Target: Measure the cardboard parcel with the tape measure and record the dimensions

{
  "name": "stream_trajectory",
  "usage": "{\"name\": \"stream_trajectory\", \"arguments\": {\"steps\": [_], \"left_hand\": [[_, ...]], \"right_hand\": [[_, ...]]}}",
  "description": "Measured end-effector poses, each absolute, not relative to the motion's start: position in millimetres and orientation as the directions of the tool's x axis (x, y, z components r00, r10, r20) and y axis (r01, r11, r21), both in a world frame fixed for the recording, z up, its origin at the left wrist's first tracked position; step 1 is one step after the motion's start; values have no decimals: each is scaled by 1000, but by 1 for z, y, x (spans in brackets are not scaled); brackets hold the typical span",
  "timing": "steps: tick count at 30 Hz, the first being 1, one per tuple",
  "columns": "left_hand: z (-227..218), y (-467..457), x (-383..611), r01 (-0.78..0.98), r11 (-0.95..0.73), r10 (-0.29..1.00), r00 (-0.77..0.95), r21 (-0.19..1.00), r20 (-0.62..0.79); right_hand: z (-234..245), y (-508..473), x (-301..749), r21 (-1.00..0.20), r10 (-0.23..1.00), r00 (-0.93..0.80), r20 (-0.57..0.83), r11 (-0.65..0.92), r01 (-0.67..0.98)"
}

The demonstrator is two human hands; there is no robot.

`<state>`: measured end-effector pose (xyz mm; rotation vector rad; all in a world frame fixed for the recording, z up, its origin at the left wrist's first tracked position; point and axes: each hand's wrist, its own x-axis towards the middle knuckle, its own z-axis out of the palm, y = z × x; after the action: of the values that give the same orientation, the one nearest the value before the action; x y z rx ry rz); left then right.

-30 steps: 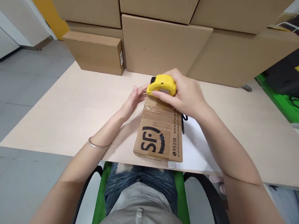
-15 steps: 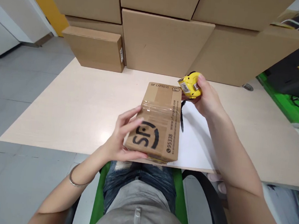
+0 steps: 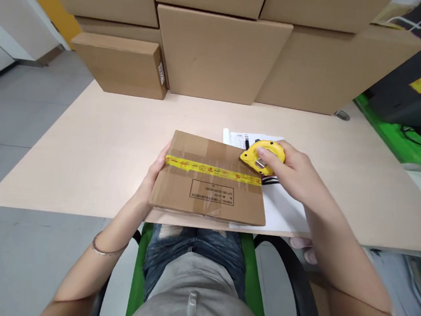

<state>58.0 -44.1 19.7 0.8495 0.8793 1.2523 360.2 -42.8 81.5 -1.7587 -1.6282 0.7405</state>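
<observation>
A brown cardboard box (image 3: 210,194) with yellow printed tape across its upper face is tilted slightly near the table's front edge. My left hand (image 3: 152,174) grips its left side; most of those fingers are hidden behind the box. At the far right corner, my right hand (image 3: 287,168) is closed around a yellow tape measure (image 3: 265,156), thumb on its face. The measure's case overlaps the box's corner in view; whether they touch I cannot tell. Under and behind the box lie white paper sheets (image 3: 287,212), with a black strap or pen partly showing by the measure.
Large cardboard boxes (image 3: 216,54) are stacked along the back of the table (image 3: 64,164). A smaller flat box (image 3: 118,67) stands at the back left. To the right is a green surface (image 3: 395,131) with a dark case and a cable. A chair armrest (image 3: 288,280) sits below the table edge.
The box has been turned, from its SF-printed face to a face with yellow tape and a printed frame. My right hand has brought the tape measure down and nearer.
</observation>
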Motion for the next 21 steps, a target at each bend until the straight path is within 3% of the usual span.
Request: {"name": "stream_trajectory", "arguments": {"steps": [4,6,10,13,15,18,21], "left_hand": [[15,-42,51,-431,161,987,73,888,-144],[11,-41,51,-466,163,986,55,869,-156],[6,-41,54,-501,140,989,25,854,-147],[4,-43,57,-508,127,990,16,852,-138],[2,-45,58,-506,114,992,14,855,-124],[-2,-46,58,-498,89,996,16,862,-93],[-5,-46,56,-493,78,997,14,866,-82]], "right_hand": [[81,-38,353,-663,971,45,234,126,738],[87,-39,345,-693,956,33,290,186,696],[97,-49,320,-929,992,-43,120,127,348],[95,-57,298,-956,984,-163,68,111,273],[90,-61,284,-886,966,-231,116,206,416],[82,-64,271,-632,925,-306,223,377,678],[79,-61,274,-464,892,-361,273,450,763]]}}
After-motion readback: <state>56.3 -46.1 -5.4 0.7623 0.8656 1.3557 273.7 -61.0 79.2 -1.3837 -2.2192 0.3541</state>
